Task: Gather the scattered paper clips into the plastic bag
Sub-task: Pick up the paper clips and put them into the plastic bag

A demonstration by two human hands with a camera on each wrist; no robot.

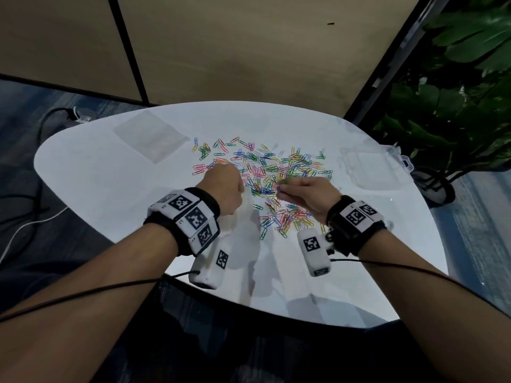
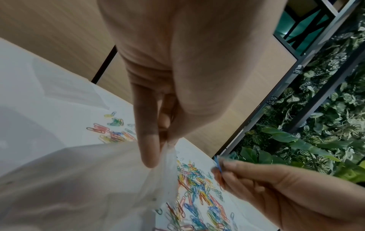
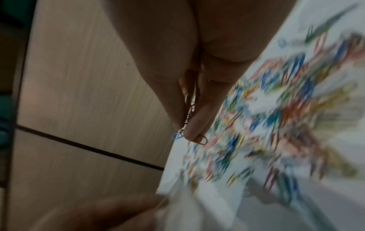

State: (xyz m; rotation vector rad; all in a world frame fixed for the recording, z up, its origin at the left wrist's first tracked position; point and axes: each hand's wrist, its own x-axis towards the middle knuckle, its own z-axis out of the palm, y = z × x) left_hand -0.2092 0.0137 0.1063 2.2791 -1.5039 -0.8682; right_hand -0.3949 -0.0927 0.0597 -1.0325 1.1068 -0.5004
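Left hand (image 1: 225,186) pinches the plastic bag (image 2: 110,179) rim; right hand (image 1: 307,193) pinches paper clips (image 3: 189,118). Open the mouth wide first, mid-tabletop (image 1: 110,194).

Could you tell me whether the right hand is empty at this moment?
No, the right hand pinches a few paper clips between its fingertips above the scattered pile.

Open tabletop (image 1: 110,194) at left and near edge. Paper clips (image 1: 265,172) spread across centre, between left hand (image 1: 224,186) and right hand (image 1: 309,194). Flat clear bags (image 1: 152,134) at far left, clear box (image 1: 373,167) at right. Plant (image 1: 456,106) beyond right rim.
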